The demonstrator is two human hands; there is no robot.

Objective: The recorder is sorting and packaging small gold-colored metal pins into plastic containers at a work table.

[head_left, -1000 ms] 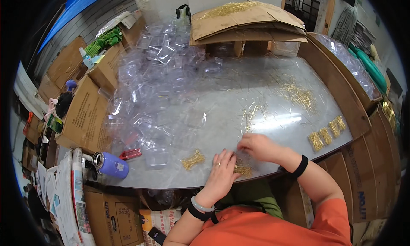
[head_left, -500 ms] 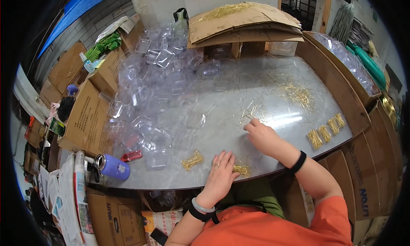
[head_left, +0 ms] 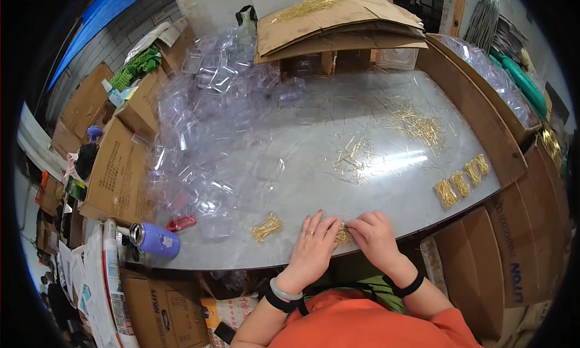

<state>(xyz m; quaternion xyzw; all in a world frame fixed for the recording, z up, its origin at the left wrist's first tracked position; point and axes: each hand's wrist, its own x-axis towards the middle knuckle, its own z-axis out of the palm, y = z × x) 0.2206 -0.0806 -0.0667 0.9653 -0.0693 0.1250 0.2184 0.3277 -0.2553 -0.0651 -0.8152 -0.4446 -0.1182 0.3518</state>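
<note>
Near the table's front edge lies a small bundle of gold wire hooks [head_left: 342,234], partly hidden between my two hands. Along its left side my left hand [head_left: 315,239] lies with fingers stretched out, the thumb side touching it. My right hand [head_left: 374,236] pinches at the bundle's right end, its fingertips closed on gold wire. A second gold bundle [head_left: 266,226] rests left of my left hand. Farther out are a loose scatter of gold wire hooks [head_left: 356,161] and a larger heap [head_left: 420,125]. Several finished-looking bundles [head_left: 459,183] stand in a row at the right edge.
Clear plastic boxes [head_left: 205,124] pile up across the table's left side. A purple bottle [head_left: 156,239] lies at the front left beside a red tool [head_left: 181,222]. Flattened cardboard [head_left: 338,23] covers the back, and a cardboard wall [head_left: 477,118] borders the right.
My right hand has come back from the loose hooks to the bundle beside my left hand. My left hand stays nearly in place. The view has shifted slightly.
</note>
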